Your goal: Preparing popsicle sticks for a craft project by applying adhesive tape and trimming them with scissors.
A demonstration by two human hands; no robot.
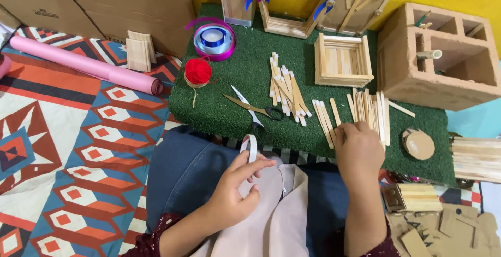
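Observation:
My left hand [235, 186] rests over my lap and pinches a short white strip [251, 148] that looks like ribbon or paper. My right hand [358, 150] reaches onto the green turf mat [235, 108], fingers down on a row of wooden craft sticks [368, 112]. A second loose pile of craft sticks [286, 94] lies to the left of it. Open scissors [254, 109] with black handles lie on the mat between the two hands.
On the mat sit a red yarn ball [198, 72], ribbon spools [214, 38], a square stick box [343, 60] and stick-built frames [292, 6]. A concrete block [438, 53] stands right. A pink roll [86, 63] and cardboard boxes [120, 1] lie left; cardboard scraps [438, 225] bottom right.

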